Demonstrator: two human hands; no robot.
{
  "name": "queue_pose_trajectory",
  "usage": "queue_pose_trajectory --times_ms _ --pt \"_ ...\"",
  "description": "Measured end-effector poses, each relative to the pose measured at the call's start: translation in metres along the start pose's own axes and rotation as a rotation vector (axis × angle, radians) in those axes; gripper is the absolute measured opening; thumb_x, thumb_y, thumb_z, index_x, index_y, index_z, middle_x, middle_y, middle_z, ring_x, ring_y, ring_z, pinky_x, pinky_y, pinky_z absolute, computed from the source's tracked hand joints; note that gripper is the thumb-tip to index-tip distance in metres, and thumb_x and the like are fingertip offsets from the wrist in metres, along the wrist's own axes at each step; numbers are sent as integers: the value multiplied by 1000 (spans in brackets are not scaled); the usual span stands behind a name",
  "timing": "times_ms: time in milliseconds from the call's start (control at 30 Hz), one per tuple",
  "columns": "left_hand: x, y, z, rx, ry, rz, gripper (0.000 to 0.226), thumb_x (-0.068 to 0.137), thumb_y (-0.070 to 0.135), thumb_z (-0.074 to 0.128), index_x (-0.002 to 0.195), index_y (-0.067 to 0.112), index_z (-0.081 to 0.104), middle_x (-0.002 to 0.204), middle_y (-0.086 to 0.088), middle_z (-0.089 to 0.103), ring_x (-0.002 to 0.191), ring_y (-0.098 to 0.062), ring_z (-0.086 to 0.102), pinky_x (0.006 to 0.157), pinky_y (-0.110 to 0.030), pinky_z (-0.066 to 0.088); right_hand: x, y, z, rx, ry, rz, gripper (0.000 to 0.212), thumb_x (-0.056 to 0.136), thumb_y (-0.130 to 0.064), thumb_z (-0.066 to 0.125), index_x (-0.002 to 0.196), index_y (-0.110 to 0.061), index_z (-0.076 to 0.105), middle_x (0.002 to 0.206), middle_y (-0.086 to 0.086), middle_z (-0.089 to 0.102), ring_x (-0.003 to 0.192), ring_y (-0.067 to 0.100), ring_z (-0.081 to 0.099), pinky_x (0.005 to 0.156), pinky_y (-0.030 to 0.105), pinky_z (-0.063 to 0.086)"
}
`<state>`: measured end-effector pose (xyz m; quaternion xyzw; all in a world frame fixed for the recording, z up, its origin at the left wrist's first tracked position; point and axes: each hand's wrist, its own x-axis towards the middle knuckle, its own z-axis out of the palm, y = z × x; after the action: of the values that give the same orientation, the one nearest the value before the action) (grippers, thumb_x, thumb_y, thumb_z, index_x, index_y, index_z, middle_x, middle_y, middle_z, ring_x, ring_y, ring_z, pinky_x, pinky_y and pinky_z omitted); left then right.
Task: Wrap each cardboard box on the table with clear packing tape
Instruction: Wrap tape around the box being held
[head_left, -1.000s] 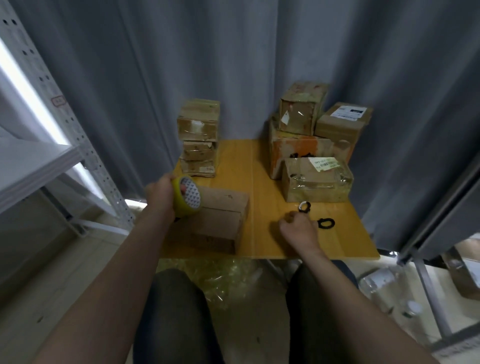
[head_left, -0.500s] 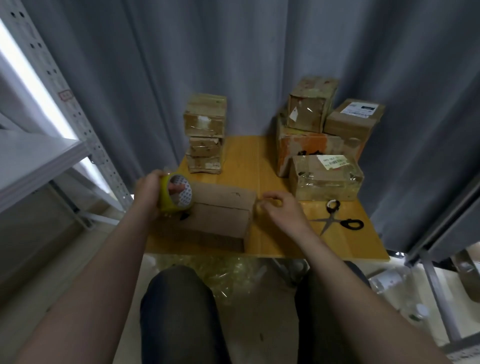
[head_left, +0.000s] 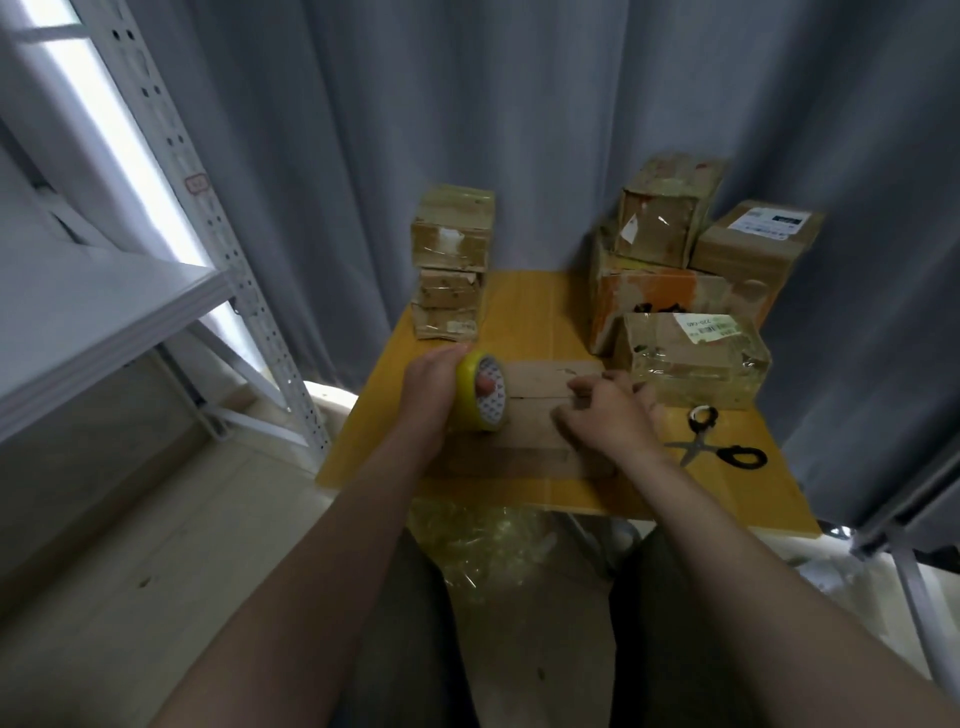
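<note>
A flat brown cardboard box (head_left: 535, 387) lies at the front of the small wooden table (head_left: 535, 301). My left hand (head_left: 434, 387) grips a yellow roll of packing tape (head_left: 483, 397) at the box's left end, a finger through its core. My right hand (head_left: 605, 410) rests on top of the box with fingers curled; whether it pinches the clear tape's end is not visible. Tape-wrapped boxes stand stacked at the back left (head_left: 452, 260) and piled at the back right (head_left: 670, 249).
Black-handled scissors (head_left: 719, 447) lie on the table right of my right hand. A wrapped box with a label (head_left: 696, 358) sits just behind them. Crumpled clear plastic (head_left: 483, 535) lies below the table edge. A white metal shelf (head_left: 104, 301) stands at left; grey curtains hang behind.
My right hand left the scissors on the table and moved left onto the box top. My left hand brought the tape roll over the box's left end.
</note>
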<state>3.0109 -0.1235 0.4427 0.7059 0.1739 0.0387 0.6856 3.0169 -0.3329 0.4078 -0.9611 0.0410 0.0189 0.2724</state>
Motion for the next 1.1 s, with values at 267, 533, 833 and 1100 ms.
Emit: queue_pose_trajectory --times_ms 267,533,833,1100 --pt "-39 29 21 50 -49 320 15 105 21 55 110 11 64 67 -7 71 56 -10 71 55 -26 57 6 -64 -56 500 -165 -375 43 94 -57 66 123 -27 74 118 -10 71 116 8 61 96 29 47" --pt "-48 45 30 -50 -148 316 9 104 29 58 112 25 54 76 -10 76 65 -30 75 65 -44 61 12 -84 -74 637 -76 -326 15 92 -25 77 98 -12 82 83 -5 74 72 2 63 60 16 45" --pt "-49 46 20 32 -336 77 42 102 19 60 134 14 34 74 -17 74 66 -31 74 66 -42 61 31 -82 -74 571 -52 -276 9 88 -24 83 89 -16 83 83 1 77 71 9 65 67 24 51" --pt "-76 16 -11 196 -553 -285 45 104 39 56 129 1 54 90 -20 75 81 -33 75 89 -55 59 54 -81 -73 704 7 -195 19 92 -22 78 101 -6 81 96 -1 76 69 13 66 42 8 40"
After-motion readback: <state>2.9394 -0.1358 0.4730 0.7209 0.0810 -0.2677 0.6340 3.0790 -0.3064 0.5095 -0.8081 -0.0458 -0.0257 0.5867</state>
